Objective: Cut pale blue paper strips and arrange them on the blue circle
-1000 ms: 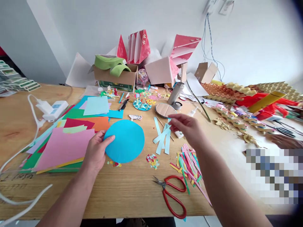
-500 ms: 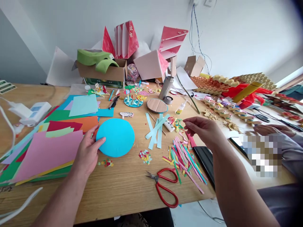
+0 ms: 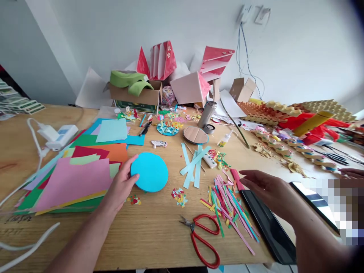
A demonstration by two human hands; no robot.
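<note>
My left hand (image 3: 125, 185) pinches the left edge of a round blue disc (image 3: 149, 172) between thumb and fingers, above the table's middle left. Over on the right, my right hand (image 3: 263, 187) hovers above a dark tablet (image 3: 269, 227), fingers extended and nothing seen in them. Colored paper strips (image 3: 231, 208) lie beside it. Red-handled scissors (image 3: 203, 239) rest near the front edge, blades open. Pale blue strips (image 3: 196, 161) cross each other at the centre. Two small heaps of paper bits, one (image 3: 179, 197) right of the disc and one (image 3: 134, 200) below it, lie loose.
Stacked colored paper (image 3: 76, 178) covers the left side. Behind stand a cardboard box (image 3: 136, 100), a metal bottle (image 3: 207, 113), a cardboard disc (image 3: 195, 135) and a glue bottle (image 3: 224, 139). Egg-tray pieces (image 3: 307, 110) fill the back right. Another person's hand (image 3: 352, 173) shows at the right edge.
The view has shifted, so the table items appear lower and further right. My right hand has moved right and down, over the tablet, its fingers straighter. My left hand still holds the blue disc.
</note>
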